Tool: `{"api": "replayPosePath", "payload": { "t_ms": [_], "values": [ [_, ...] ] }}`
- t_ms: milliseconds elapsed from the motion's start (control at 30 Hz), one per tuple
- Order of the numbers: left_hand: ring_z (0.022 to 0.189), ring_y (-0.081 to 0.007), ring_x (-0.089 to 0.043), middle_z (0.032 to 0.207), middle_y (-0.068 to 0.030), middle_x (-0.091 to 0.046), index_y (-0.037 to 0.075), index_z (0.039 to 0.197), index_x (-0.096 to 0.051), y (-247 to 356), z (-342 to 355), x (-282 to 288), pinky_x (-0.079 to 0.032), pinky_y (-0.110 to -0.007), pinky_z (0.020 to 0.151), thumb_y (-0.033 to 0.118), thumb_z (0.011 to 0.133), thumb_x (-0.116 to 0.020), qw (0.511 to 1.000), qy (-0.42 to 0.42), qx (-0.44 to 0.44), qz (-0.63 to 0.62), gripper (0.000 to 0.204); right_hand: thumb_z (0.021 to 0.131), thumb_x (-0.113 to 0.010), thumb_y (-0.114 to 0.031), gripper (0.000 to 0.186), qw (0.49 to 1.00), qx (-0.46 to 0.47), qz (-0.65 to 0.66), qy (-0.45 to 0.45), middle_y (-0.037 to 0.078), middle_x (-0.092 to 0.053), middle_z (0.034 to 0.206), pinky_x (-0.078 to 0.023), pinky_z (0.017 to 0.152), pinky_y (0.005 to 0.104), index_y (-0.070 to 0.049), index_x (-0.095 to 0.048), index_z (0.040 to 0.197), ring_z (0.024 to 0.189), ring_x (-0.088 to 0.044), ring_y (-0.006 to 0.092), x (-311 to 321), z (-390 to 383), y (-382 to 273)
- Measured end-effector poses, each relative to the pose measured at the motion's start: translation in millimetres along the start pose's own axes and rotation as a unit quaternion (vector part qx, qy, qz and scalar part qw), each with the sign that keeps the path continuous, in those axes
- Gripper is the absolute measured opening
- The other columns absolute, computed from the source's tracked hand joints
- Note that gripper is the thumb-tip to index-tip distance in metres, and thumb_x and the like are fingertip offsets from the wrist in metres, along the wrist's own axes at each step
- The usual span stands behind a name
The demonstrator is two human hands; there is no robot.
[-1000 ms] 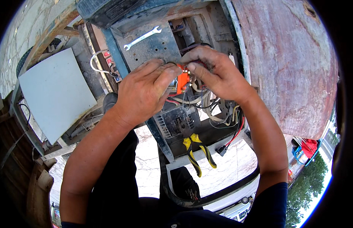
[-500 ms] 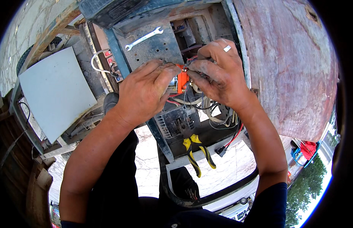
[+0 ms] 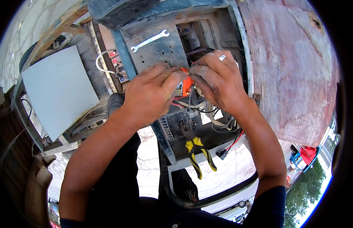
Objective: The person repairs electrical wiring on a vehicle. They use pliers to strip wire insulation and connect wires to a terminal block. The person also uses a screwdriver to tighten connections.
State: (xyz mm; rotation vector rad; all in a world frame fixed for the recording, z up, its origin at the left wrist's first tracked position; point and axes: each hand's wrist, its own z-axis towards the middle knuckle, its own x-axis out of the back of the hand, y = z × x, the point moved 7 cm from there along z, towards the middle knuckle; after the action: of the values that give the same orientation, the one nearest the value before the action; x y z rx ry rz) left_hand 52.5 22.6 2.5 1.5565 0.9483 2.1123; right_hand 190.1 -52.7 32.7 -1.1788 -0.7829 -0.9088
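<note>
My left hand (image 3: 149, 91) is closed round a small box-shaped part with an orange side (image 3: 188, 84). Its thumb and fingers hide much of the part. At the orange edge, the fingertips of my right hand (image 3: 220, 79) are pinched together against the part's terminal end; whatever lies between them is too small and covered to make out. Red, black and whitish wires (image 3: 220, 123) hang below the hands. An open-ended wrench (image 3: 150, 40) lies on the metal panel (image 3: 155, 53) beyond my left hand. Yellow-and-black pliers (image 3: 199, 154) rest nearer me, jaws pointing away.
The hands are inside an open metal frame (image 3: 121, 49) with raised edges. Right of it is a worn reddish board (image 3: 290, 72). At left sits a light grey panel (image 3: 60, 93), beside a battery-like unit with red terminals (image 3: 115, 57). A black plug (image 3: 222, 154) dangles near the pliers.
The whole view has shifted slightly, with the frame and tools now a little lower and further right. Both hands stay at the orange part, the right fingers drawn tighter together.
</note>
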Motion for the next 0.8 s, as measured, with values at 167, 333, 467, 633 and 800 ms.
{"api": "replayPosePath", "payload": {
  "t_ms": [167, 333, 467, 633, 800],
  "values": [
    [0.115, -0.0353, -0.068, 0.121, -0.0104, -0.072, 0.009, 0.122, -0.064, -4.1, -3.5, -3.3, -0.058, -0.043, 0.095, 0.004, 0.067, -0.085, 1.0, 0.003, 0.01, 0.004, 0.06, 0.072, -0.085, -0.009, 0.029, 1.0, 0.008, -0.002, 0.01, 0.006, -0.065, 0.099, -0.048, 0.087, 0.0436, -0.009, -0.072, 0.098, 0.092, -0.064, 0.0287, 6.6, 4.0, -5.3],
    [0.112, -0.0333, -0.068, 0.12, -0.0086, -0.072, 0.01, 0.113, -0.062, -1.5, -2.4, -2.8, -0.058, -0.042, 0.092, 0.005, 0.068, -0.084, 1.0, 0.021, -0.012, 0.001, 0.05, 0.073, -0.084, -0.005, 0.029, 1.0, 0.006, 0.016, -0.009, 0.007, -0.066, 0.101, -0.049, 0.086, 0.0447, -0.007, -0.07, 0.099, 0.091, -0.064, 0.0303, 1.4, 2.5, -3.8],
    [0.112, -0.0315, -0.068, 0.12, -0.0089, -0.072, 0.009, 0.107, -0.061, -0.4, -3.8, -3.3, -0.058, -0.04, 0.088, 0.007, 0.072, -0.079, 1.0, 0.017, -0.009, 0.019, 0.04, 0.075, -0.082, -0.004, 0.028, 0.999, -0.019, 0.001, -0.025, 0.009, -0.067, 0.103, -0.049, 0.086, 0.0458, -0.006, -0.07, 0.1, 0.093, -0.064, 0.0329, -1.5, 6.5, -6.2],
    [0.109, -0.0291, -0.066, 0.119, -0.0085, -0.071, 0.006, 0.106, -0.061, -1.8, -5.1, -4.9, -0.057, -0.04, 0.085, 0.008, 0.073, -0.075, 1.0, 0.018, -0.002, 0.018, 0.036, 0.075, -0.082, -0.004, 0.03, 0.999, -0.001, -0.029, -0.024, 0.011, -0.067, 0.105, -0.049, 0.087, 0.0469, -0.006, -0.071, 0.103, 0.095, -0.064, 0.0337, -1.3, 6.0, -10.1],
    [0.108, -0.0271, -0.064, 0.12, -0.0068, -0.071, 0.007, 0.106, -0.061, -1.5, -5.4, -6.1, -0.057, -0.039, 0.086, 0.011, 0.076, -0.073, 1.0, -0.002, 0.003, 0.015, 0.033, 0.073, -0.083, -0.004, 0.031, 0.999, 0.017, -0.004, -0.029, 0.01, -0.067, 0.103, -0.049, 0.084, 0.0468, -0.007, -0.07, 0.102, 0.092, -0.064, 0.0336, 1.3, 6.0, -10.0]
  ]
}}
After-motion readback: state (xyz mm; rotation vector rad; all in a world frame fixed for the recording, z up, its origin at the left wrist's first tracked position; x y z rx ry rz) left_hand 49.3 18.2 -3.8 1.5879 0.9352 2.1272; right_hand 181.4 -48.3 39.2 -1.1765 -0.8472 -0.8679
